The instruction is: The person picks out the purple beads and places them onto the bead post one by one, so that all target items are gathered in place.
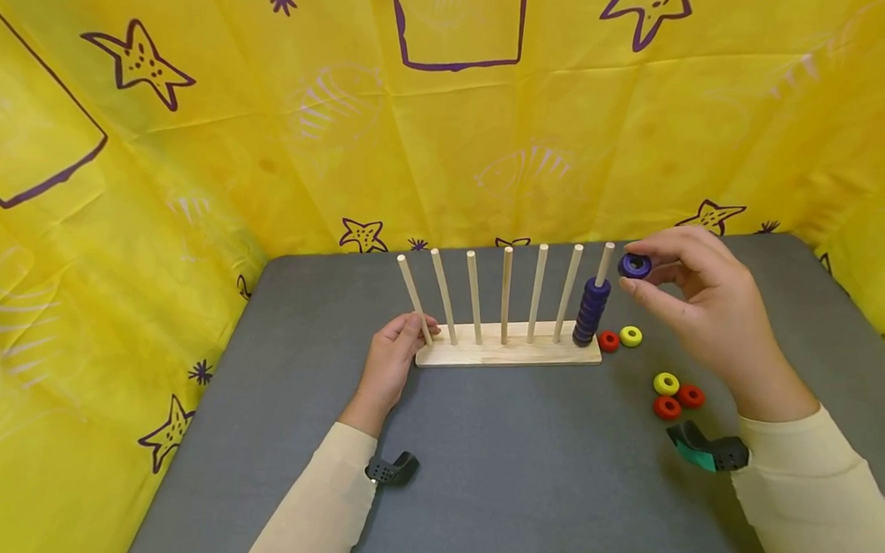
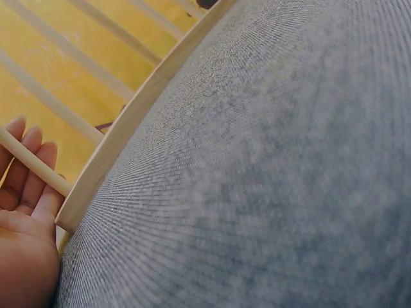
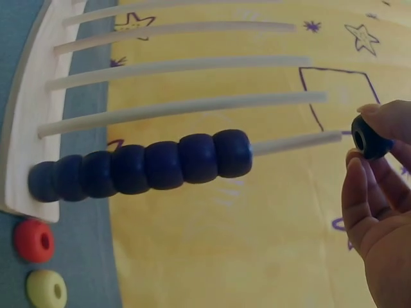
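A wooden peg stand with several upright pegs sits on the grey table. My left hand holds its left end, fingers curving behind the outermost peg; the left wrist view leaves the thumb out. A stack of purple rings fills the lower part of the rightmost peg, whose top is bare. Beside that peg's tip, my right hand pinches one more purple ring between thumb and fingers. The ring's hole shows, and it is off the peg.
A red ring and a yellow ring lie at the stand's right end. Nearer me are another yellow ring and two red rings. A yellow patterned cloth hangs behind the table.
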`<state>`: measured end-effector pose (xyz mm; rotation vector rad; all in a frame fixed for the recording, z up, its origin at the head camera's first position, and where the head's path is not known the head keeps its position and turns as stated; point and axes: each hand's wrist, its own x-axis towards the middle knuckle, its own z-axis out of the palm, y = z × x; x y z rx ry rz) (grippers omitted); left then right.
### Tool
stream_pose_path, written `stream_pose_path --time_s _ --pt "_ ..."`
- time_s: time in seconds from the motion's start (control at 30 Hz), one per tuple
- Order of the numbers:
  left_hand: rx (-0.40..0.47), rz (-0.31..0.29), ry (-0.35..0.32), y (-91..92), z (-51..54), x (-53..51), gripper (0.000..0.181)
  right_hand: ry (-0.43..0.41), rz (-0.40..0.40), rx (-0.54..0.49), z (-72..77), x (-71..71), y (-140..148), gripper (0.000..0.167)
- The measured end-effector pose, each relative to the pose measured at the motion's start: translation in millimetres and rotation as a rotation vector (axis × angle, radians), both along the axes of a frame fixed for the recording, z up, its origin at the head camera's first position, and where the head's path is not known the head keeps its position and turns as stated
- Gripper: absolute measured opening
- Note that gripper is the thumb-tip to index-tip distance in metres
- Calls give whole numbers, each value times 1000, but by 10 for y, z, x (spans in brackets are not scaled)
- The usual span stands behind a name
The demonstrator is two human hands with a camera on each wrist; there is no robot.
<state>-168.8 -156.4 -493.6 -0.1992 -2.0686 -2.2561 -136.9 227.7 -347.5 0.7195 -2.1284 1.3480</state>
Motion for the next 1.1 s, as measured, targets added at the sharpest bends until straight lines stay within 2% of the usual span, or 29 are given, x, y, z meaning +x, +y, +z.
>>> stream_pose_path --time_s 0.13,0.37,0.97,1.1 --pt "-4 -1 3 -2 -10 -1 40 3 -7 10 59 -47 -32 51" --pt "0 -7 -7 -9 -1 12 42 -56 -36 29 124 -103 -95 43" --pt "-3 -12 3 -9 -4 -3 43 -126 -66 37 109 -238 -120 39" --pt "-2 -8 -1 -8 -1 0 43 -138 -52 31 91 -258 -122 38"
